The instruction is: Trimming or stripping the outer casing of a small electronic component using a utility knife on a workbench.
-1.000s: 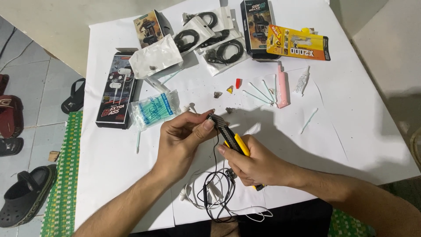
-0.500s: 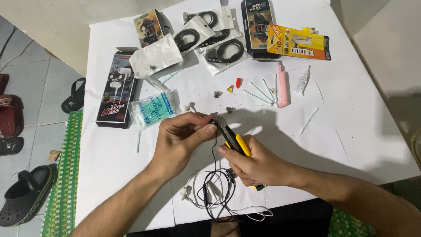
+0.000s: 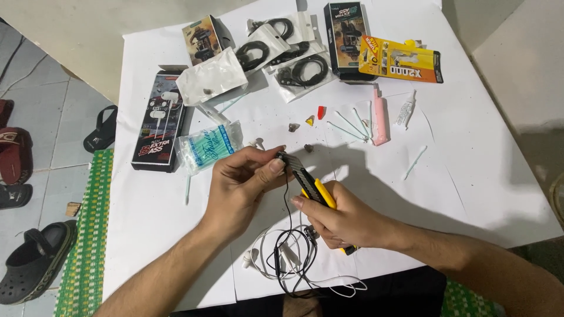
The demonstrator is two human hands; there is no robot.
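My left hand (image 3: 244, 188) pinches the end of a thin black earphone cable (image 3: 286, 202) between thumb and fingers over the white table (image 3: 470, 194). My right hand (image 3: 341, 220) grips a yellow-and-black utility knife (image 3: 311, 185), whose tip meets the cable end at my left fingertips. The cable hangs down into a tangle of black and white earphone wires (image 3: 288, 264) at the table's near edge.
Black earphone boxes (image 3: 157, 120), bagged black cables (image 3: 302, 73), a yellow glue package (image 3: 402, 61), a bag of cotton swabs (image 3: 211, 145), a pink tool (image 3: 380, 114), loose swabs and small parts lie across the table's far half. Sandals (image 3: 35, 258) sit on the floor at left.
My left thumb and fingers have shifted slightly on the cable end. The knife and my right hand stay almost still.
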